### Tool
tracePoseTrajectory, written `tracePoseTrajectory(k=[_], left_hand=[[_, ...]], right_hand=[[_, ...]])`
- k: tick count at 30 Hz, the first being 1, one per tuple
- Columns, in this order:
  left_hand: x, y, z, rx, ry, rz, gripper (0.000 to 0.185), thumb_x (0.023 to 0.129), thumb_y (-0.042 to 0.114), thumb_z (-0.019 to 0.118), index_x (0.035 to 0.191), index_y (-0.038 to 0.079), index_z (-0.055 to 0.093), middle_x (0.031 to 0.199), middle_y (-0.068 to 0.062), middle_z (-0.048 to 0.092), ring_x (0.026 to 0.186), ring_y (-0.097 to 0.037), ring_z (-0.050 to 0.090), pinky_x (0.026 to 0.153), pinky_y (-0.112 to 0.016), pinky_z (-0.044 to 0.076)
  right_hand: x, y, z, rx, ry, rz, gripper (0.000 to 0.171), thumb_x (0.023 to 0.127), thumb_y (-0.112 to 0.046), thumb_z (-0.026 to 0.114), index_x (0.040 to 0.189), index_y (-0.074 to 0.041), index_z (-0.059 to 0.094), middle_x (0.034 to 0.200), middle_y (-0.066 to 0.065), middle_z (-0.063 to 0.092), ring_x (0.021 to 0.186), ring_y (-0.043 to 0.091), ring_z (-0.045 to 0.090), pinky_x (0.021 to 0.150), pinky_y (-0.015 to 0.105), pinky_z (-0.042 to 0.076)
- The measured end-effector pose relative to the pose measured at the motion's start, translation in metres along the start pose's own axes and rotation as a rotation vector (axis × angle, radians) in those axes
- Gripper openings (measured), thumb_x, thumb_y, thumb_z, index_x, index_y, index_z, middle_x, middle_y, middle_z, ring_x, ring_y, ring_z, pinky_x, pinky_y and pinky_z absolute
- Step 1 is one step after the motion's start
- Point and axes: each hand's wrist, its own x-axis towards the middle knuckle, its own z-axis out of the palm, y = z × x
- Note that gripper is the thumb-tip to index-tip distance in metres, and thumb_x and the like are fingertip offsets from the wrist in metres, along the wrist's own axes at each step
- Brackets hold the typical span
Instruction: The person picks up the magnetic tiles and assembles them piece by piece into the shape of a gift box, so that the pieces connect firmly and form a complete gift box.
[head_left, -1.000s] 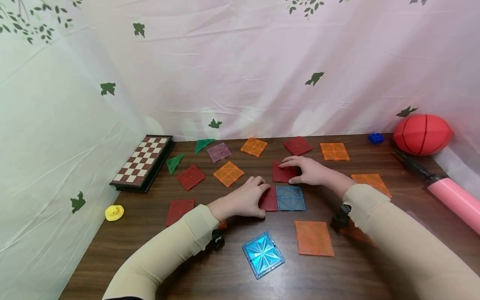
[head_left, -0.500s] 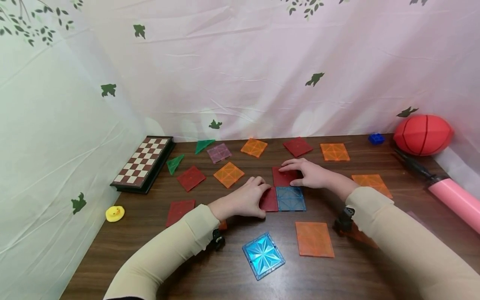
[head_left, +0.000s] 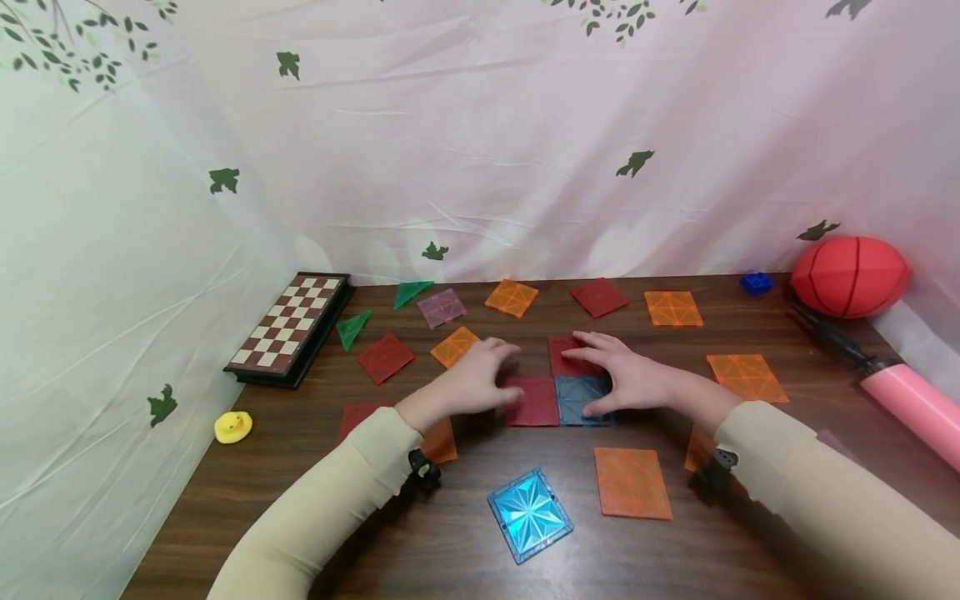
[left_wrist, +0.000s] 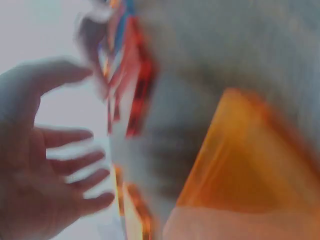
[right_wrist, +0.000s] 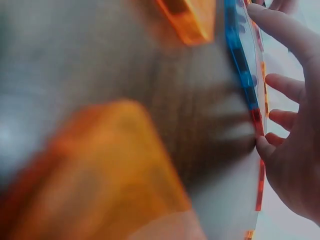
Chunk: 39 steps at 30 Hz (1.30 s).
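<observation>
Head: three flat translucent plastic squares are lying butted in an L mid-table (head_left: pixel 375 517), dark woodgrain. Left hand (head_left: pixel 472 385), fingers spread, is hovering at the left edge of the near red tile (head_left: pixel 534 402). Right hand (head_left: pixel 628 380) is lying flat, fingertips on the far red tile (head_left: pixel 564 357), thumb on the blue tile (head_left: pixel 579 398). Tile edges are running square to the table front.

Left wrist: blurred; hand (left_wrist: pixel 35 165) is open, holding nothing.

Right wrist: fingers (right_wrist: pixel 280 85) are resting straight on the blue tile's edge (right_wrist: pixel 240 55).

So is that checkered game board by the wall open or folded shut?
Folded shut. The chessboard lies flat as a closed case, checkered side up, its dark edge showing thick along the front; neither hand is near it.
</observation>
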Motion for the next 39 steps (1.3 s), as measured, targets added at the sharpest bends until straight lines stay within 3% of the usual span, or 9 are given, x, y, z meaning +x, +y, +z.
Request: tracePoseTrajectory(k=[3,5,8,13,18,28,39], left_hand=[[-0.003,-0.015,-0.009,0.015,0.099,-0.149,0.060,0.094,0.029,0.071,0.143,0.000,0.053,0.143,-0.022,0.050,0.133,-0.040,0.045,0.110,-0.049,0.038],[-0.006,-0.027,-0.011,0.037,0.130,-0.232,0.058,0.094,0.030,0.073,0.141,0.001,0.056,0.141,-0.023,0.051,0.130,-0.041,0.045,0.107,-0.050,0.041],[-0.012,-0.043,-0.011,0.083,0.127,-0.280,0.057,0.092,0.031,0.075,0.140,0.004,0.060,0.139,-0.021,0.053,0.123,-0.040,0.048,0.103,-0.049,0.044],[-0.018,-0.059,-0.011,0.131,0.108,-0.224,0.051,0.090,0.023,0.078,0.135,0.005,0.064,0.138,-0.022,0.054,0.120,-0.043,0.052,0.103,-0.051,0.045],[-0.007,-0.061,-0.014,0.121,0.065,-0.128,0.049,0.087,0.016,0.076,0.133,0.006,0.065,0.136,-0.019,0.060,0.130,-0.042,0.049,0.110,-0.052,0.037],[0.032,-0.049,-0.014,0.038,-0.064,-0.028,0.049,0.090,0.015,0.073,0.139,0.016,0.063,0.146,-0.016,0.051,0.139,-0.038,0.040,0.112,-0.050,0.036],[0.054,-0.026,-0.012,0.062,-0.175,0.054,0.051,0.095,0.018,0.070,0.144,0.016,0.058,0.152,-0.018,0.044,0.141,-0.036,0.036,0.115,-0.047,0.033]], right_hand=[[-0.008,-0.002,0.004,-0.013,0.010,0.000,0.090,0.079,-0.046,0.086,0.152,-0.010,0.047,0.164,0.022,0.021,0.147,0.046,0.015,0.108,0.071,0.028],[-0.012,-0.005,0.006,-0.029,0.015,0.003,0.090,0.079,-0.046,0.086,0.152,-0.010,0.048,0.163,0.022,0.023,0.147,0.046,0.016,0.107,0.071,0.030],[-0.014,-0.009,0.010,-0.044,0.015,0.012,0.088,0.079,-0.043,0.087,0.152,-0.010,0.048,0.163,0.021,0.024,0.147,0.047,0.016,0.107,0.070,0.032],[-0.011,-0.017,0.015,-0.043,0.001,0.012,0.086,0.081,-0.037,0.086,0.152,-0.009,0.047,0.164,0.021,0.023,0.148,0.046,0.015,0.108,0.066,0.034],[-0.010,-0.020,0.015,-0.045,-0.006,0.022,0.085,0.080,-0.031,0.086,0.152,-0.006,0.046,0.164,0.022,0.022,0.149,0.047,0.015,0.109,0.064,0.034],[-0.016,-0.017,0.011,-0.062,0.007,0.043,0.085,0.080,-0.029,0.086,0.151,-0.006,0.047,0.163,0.022,0.023,0.149,0.047,0.015,0.109,0.064,0.035],[-0.016,-0.018,0.010,-0.049,-0.003,0.045,0.086,0.080,-0.030,0.086,0.152,-0.005,0.046,0.163,0.023,0.023,0.149,0.048,0.015,0.110,0.065,0.033]])
